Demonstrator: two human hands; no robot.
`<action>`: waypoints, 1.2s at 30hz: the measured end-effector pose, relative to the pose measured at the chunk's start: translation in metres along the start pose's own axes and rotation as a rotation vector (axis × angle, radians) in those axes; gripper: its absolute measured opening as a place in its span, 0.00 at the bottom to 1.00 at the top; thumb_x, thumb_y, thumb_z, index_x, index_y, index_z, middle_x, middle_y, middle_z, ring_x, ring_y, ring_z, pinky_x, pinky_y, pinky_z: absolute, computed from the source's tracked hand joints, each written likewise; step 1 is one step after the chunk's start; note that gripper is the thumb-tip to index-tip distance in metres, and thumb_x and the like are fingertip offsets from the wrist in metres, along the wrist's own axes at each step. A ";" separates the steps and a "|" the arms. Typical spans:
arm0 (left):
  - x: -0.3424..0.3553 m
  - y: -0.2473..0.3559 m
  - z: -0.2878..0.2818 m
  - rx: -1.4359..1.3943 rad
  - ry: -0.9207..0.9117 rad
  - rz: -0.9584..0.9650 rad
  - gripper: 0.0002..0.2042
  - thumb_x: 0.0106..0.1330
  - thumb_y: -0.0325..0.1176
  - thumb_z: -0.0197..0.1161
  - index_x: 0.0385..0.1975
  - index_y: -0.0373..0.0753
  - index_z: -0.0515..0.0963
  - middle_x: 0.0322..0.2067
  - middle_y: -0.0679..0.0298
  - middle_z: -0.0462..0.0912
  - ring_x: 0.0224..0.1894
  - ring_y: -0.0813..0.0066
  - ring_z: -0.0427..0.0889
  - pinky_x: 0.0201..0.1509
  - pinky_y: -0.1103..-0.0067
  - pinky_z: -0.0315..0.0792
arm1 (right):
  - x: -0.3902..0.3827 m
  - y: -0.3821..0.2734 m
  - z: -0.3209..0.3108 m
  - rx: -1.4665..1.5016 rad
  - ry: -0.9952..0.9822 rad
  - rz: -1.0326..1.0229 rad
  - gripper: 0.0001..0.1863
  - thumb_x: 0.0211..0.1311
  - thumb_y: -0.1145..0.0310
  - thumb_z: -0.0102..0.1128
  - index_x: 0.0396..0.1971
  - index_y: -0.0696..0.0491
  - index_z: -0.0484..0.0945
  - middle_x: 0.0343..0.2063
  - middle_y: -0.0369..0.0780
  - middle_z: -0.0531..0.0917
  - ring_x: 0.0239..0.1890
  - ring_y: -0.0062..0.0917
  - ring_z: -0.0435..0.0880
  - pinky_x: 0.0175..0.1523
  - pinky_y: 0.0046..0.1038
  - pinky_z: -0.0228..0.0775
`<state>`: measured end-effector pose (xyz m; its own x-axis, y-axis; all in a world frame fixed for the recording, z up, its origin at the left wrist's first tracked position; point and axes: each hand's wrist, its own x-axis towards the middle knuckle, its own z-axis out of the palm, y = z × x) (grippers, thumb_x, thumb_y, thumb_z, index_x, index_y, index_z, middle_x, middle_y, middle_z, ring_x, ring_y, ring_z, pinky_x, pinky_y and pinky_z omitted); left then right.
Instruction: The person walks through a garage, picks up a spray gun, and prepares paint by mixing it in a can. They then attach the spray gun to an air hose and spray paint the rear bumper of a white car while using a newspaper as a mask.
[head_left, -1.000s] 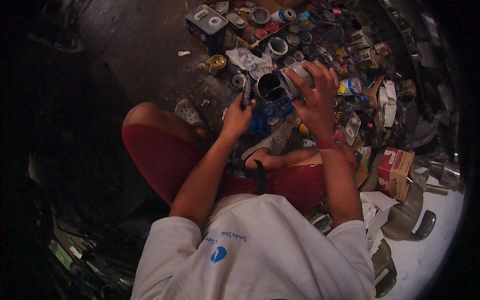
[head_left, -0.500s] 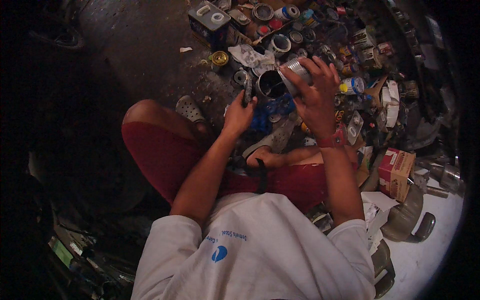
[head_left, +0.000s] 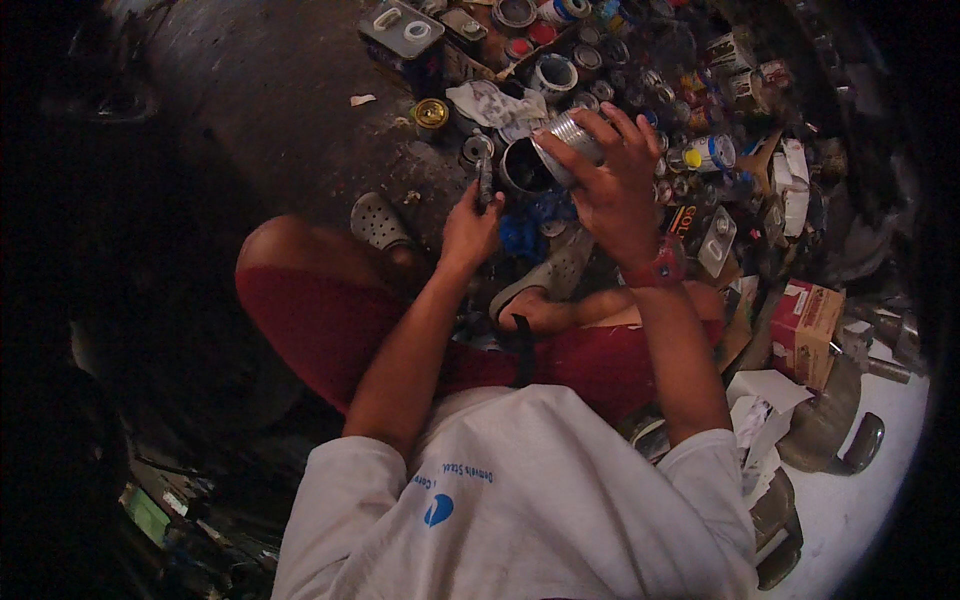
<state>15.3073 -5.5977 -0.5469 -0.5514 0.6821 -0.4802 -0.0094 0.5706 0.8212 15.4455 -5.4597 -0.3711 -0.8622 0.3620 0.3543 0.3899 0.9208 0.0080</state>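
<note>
- At twelve o'clock, a tilted, shiny metal tin (head_left: 563, 137) is gripped by the right hand (head_left: 612, 190) over a dark open can (head_left: 524, 167).
- A slim dark tool (head_left: 485, 183) is clasped in the left hand (head_left: 470, 228).
- A grimy, paint-stained floor (head_left: 300, 110) is seen.

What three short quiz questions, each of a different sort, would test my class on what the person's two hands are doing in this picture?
1. True or false: the right hand holds a silver tin tilted over a dark open can.
2. What does the left hand grip? A) a slim dark tool B) a cardboard box C) a sandal
3. Fill in: a crumpled white ____ lies just beyond the dark open can.

Key
1. True
2. A
3. rag
</note>
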 end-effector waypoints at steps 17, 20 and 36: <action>0.002 0.038 -0.046 -0.405 0.132 -0.132 0.31 0.73 0.58 0.67 0.60 0.35 0.79 0.55 0.58 0.83 0.53 0.68 0.80 0.56 0.73 0.73 | -0.018 0.070 0.228 0.673 0.128 0.871 0.47 0.46 0.65 0.84 0.68 0.53 0.68 0.65 0.49 0.77 0.67 0.44 0.78 0.70 0.42 0.71; -0.007 0.085 -0.086 -0.386 0.156 -0.157 0.21 0.76 0.53 0.65 0.51 0.38 0.82 0.44 0.63 0.83 0.47 0.69 0.80 0.54 0.71 0.73 | -0.010 0.065 0.274 0.613 0.146 0.888 0.49 0.46 0.65 0.85 0.70 0.53 0.67 0.66 0.52 0.75 0.67 0.50 0.76 0.72 0.45 0.69; 0.046 0.128 -0.082 -0.291 0.073 -0.217 0.17 0.79 0.46 0.64 0.54 0.39 0.79 0.42 0.65 0.81 0.41 0.76 0.81 0.45 0.76 0.74 | -0.260 0.149 0.226 -0.210 -0.067 2.132 0.64 0.43 0.41 0.83 0.77 0.53 0.59 0.72 0.56 0.67 0.73 0.53 0.69 0.76 0.53 0.61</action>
<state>15.2122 -5.5307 -0.4391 -0.5685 0.5194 -0.6380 -0.3635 0.5371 0.7612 15.6552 -5.3839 -0.6732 0.8222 0.5656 -0.0642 0.5483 -0.8172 -0.1775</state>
